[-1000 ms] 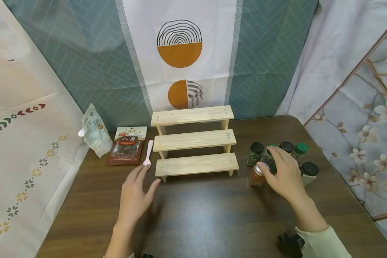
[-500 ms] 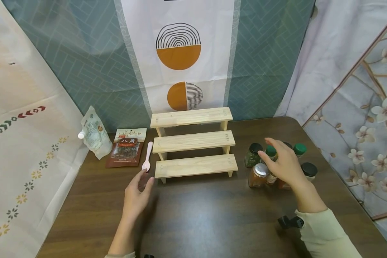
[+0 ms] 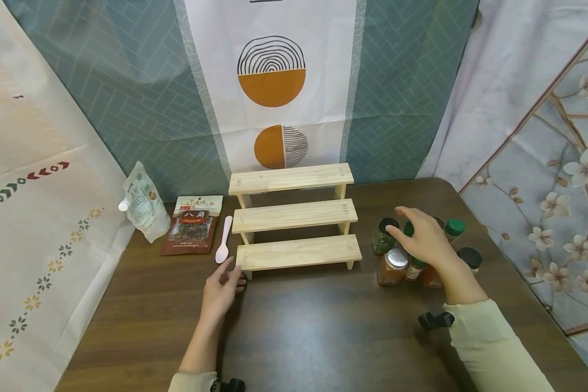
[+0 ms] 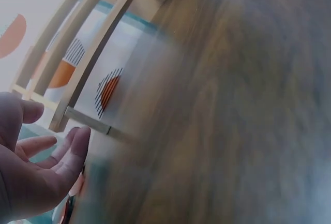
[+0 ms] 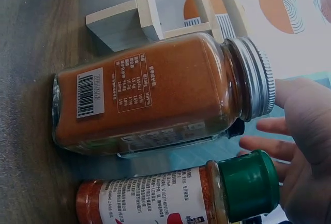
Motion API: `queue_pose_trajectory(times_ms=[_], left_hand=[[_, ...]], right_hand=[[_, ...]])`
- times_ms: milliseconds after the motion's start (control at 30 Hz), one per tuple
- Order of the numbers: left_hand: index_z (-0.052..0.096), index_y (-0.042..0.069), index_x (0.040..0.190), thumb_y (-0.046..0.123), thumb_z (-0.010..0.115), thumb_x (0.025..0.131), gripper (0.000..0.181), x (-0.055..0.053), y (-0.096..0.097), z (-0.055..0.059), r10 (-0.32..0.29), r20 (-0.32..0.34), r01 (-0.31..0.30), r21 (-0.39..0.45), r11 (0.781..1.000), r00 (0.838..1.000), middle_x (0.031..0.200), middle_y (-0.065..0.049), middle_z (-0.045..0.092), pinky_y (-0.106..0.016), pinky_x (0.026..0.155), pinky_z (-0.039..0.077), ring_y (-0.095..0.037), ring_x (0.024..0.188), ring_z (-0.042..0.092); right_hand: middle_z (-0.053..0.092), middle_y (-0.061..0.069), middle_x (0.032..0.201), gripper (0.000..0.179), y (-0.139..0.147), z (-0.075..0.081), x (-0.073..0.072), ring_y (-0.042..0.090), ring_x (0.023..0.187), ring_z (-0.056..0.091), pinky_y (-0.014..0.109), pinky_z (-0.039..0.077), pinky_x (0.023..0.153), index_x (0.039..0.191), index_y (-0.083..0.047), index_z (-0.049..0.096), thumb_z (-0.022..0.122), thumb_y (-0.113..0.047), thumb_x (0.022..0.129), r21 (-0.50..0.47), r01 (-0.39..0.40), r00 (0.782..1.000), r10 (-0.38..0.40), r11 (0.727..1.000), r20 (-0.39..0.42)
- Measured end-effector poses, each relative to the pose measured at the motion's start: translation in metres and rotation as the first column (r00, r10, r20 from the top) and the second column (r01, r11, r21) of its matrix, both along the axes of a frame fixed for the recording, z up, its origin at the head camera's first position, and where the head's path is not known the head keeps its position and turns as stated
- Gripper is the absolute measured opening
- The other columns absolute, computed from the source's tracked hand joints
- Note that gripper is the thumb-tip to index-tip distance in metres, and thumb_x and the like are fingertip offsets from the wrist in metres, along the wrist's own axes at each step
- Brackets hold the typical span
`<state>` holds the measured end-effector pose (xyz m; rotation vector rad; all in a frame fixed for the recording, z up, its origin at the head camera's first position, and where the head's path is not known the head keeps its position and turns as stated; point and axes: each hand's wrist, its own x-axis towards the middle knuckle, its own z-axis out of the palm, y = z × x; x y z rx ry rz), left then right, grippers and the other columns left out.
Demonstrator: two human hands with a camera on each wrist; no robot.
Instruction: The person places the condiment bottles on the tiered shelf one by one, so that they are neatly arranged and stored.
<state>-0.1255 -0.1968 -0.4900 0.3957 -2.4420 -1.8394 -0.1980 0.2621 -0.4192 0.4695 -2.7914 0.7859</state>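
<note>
Spice jars (image 3: 392, 268) stand clustered toward the right of the tabletop (image 3: 299, 332), under and around my right hand (image 3: 421, 237). The fingers of that hand are spread well away from the thumb, with nothing held between them. Beside them stands a jar with a silver lid (image 5: 145, 92), full of orange-brown powder, and next to that a jar with a green lid (image 5: 155, 198) and a white label; whether I touch either lid, I cannot tell. Farther back is a jar of green flakes with a black lid (image 3: 384, 238); another green lid (image 3: 454, 227) and a black one (image 3: 470, 257) show past my hand.

My left hand (image 3: 219, 288) is loosely bent and holds nothing, its fingers right by the front left corner of the wooden rack (image 3: 299, 253); contact there is unclear. The rack has three steps and stands between my hands.

Just beyond my left fingers lies a pink spoon (image 3: 222, 253), then a brown packet (image 3: 191, 228) lying flat, then a pale pouch (image 3: 147, 209) with a white cap, propped upright. Behind everything hangs a teal and white cloth (image 3: 392, 81) printed with orange half-circles.
</note>
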Motion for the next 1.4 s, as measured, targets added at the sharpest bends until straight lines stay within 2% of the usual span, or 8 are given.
queue_pose_trajectory(times_ms=[200,400,867,1000,1133,1267,1333,1400], left_hand=[[0.05,0.0,0.147,0.016,0.06,0.104,0.047,-0.007,0.007,-0.003,0.044,-0.019,-0.042,0.088,0.995,0.999,0.1,-0.024,0.068,-0.025,0.069,0.06,-0.021,0.076,0.07],[0.052,-0.001,0.146,0.013,0.062,0.103,0.046,-0.014,0.009,-0.007,0.075,-0.038,-0.069,0.142,0.987,0.996,0.092,-0.021,0.067,-0.024,0.065,0.06,-0.015,0.069,0.068],[0.053,-0.004,0.143,0.008,0.062,0.102,0.045,-0.023,0.004,-0.003,0.017,-0.039,-0.01,0.169,0.986,0.999,0.082,-0.01,0.064,-0.02,0.062,0.056,-0.009,0.065,0.061],[0.053,-0.005,0.143,0.006,0.063,0.101,0.045,-0.024,0.002,-0.003,0.012,-0.039,-0.004,0.178,0.984,0.999,0.08,-0.008,0.063,-0.02,0.061,0.056,-0.008,0.064,0.061],[0.053,-0.005,0.143,0.006,0.063,0.101,0.045,-0.025,0.001,-0.004,0.014,-0.039,-0.006,0.187,0.982,0.999,0.079,-0.006,0.062,-0.02,0.061,0.056,-0.008,0.063,0.061],[0.053,-0.004,0.143,0.006,0.063,0.101,0.045,-0.025,-0.001,-0.005,0.009,-0.034,-0.003,0.189,0.982,0.999,0.08,-0.006,0.063,-0.02,0.061,0.056,-0.009,0.064,0.061],[0.053,-0.005,0.143,0.006,0.063,0.101,0.045,-0.025,-0.002,-0.006,0.007,-0.03,-0.001,0.195,0.981,1.0,0.08,-0.006,0.063,-0.02,0.061,0.056,-0.009,0.064,0.061],[0.053,-0.005,0.143,0.006,0.063,0.101,0.045,-0.025,-0.003,-0.007,0.003,-0.027,0.002,0.198,0.98,1.0,0.079,-0.006,0.063,-0.02,0.061,0.056,-0.009,0.064,0.061]], right_hand=[[0.059,0.028,0.132,0.06,-0.002,0.002,-0.005,0.045,0.118,0.057,0.064,0.046,0.097,0.14,0.006,0.053,0.066,-0.036,0.1,0.033,-0.029,0.997,0.027,0.999,0.069],[0.06,0.029,0.132,0.055,-0.002,0.002,-0.01,0.047,0.116,0.058,0.063,0.048,0.096,0.135,0.006,0.058,0.074,-0.028,0.095,0.054,-0.055,0.996,0.051,0.997,0.076],[0.059,0.032,0.132,0.055,-0.003,0.005,-0.014,0.051,0.12,0.056,0.064,0.046,0.098,0.134,0.01,0.058,0.077,-0.02,0.092,0.094,-0.085,0.993,0.076,0.992,0.095],[0.059,0.032,0.132,0.055,-0.002,0.009,-0.015,0.051,0.12,0.055,0.064,0.046,0.098,0.134,0.011,0.058,0.076,-0.02,0.093,0.087,-0.084,0.995,0.079,0.993,0.062],[0.059,0.033,0.131,0.055,-0.001,0.02,-0.016,0.052,0.118,0.056,0.065,0.046,0.098,0.134,0.011,0.057,0.077,-0.019,0.092,0.06,-0.072,0.997,0.074,0.996,-0.031],[0.061,0.033,0.128,0.054,-0.002,0.037,-0.018,0.047,0.093,0.065,0.064,0.048,0.094,0.132,0.012,0.058,0.078,-0.016,0.091,0.037,-0.092,0.986,0.096,0.995,-0.135],[0.061,0.032,0.127,0.053,-0.004,0.045,-0.019,0.045,0.09,0.065,0.063,0.049,0.093,0.132,0.012,0.058,0.078,-0.016,0.091,0.032,-0.099,0.981,0.103,0.995,-0.166],[0.062,0.031,0.127,0.052,-0.006,0.053,-0.019,0.041,0.077,0.063,0.062,0.049,0.092,0.132,0.011,0.059,0.077,-0.016,0.092,0.022,-0.102,0.978,0.105,0.994,-0.182]])
